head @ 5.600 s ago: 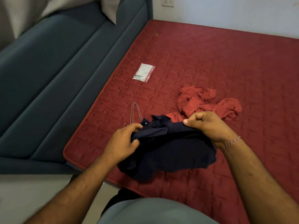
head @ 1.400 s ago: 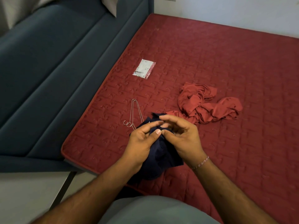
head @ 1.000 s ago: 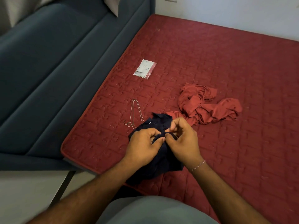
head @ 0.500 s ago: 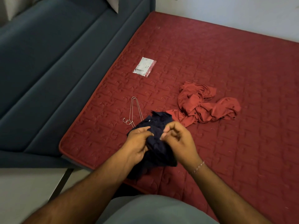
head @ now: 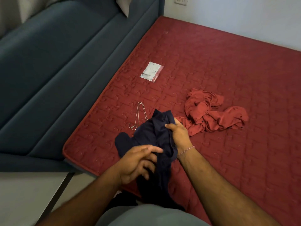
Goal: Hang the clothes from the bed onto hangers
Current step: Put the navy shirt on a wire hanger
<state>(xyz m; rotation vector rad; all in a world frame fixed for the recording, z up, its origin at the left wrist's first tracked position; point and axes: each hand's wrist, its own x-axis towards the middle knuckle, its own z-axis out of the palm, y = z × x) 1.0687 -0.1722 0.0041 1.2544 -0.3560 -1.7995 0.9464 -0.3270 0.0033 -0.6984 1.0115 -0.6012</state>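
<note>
A dark navy garment (head: 153,136) is bunched above the near corner of the red quilted bed (head: 219,70). My right hand (head: 178,133) grips its upper right part, thumb on top of the cloth. My left hand (head: 138,162) is lower, blurred, with fingers spread and lying against the hanging fabric. Thin metal wire hangers (head: 139,115) lie on the bed just beyond the garment, their hooks toward me. A crumpled red garment (head: 211,113) lies on the bed to the right of the navy one.
A small white and red plastic packet (head: 151,71) lies farther back on the bed. A dark blue padded headboard or sofa (head: 57,70) runs along the left. A pale wall with a socket (head: 180,0) stands behind the bed. Light floor shows at bottom left.
My hands, which pinched the navy garment close together, have parted. The right hand rose with the cloth, the left dropped lower and opened, and the garment has spread out longer.
</note>
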